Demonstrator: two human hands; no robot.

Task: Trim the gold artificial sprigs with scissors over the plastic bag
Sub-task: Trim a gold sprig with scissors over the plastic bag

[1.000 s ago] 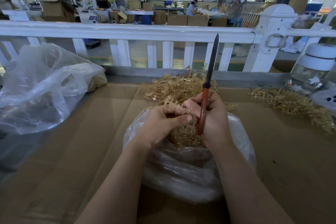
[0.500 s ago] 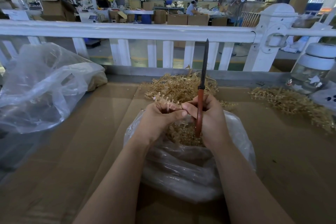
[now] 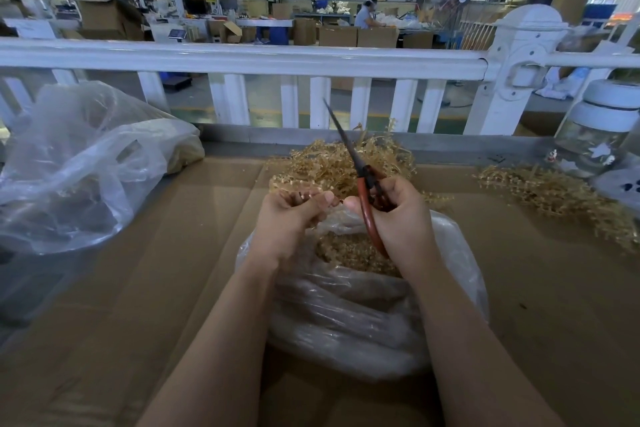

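Cardboard (image 3: 138, 288) underlies bag (image 3: 346, 322); right hand (image 3: 401, 218) grips scissors (image 3: 363, 198).

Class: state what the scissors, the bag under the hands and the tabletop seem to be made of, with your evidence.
Scissors: dark matte metal blades, glossy red handles, probably plastic. Bag: thin clear plastic film, creased and shiny. Tabletop: brown cardboard sheets, matte, with visible seams.

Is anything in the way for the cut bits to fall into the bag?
Nothing visible. The left hand holds a sprig beside the scissors in the right hand, directly above the open plastic bag.
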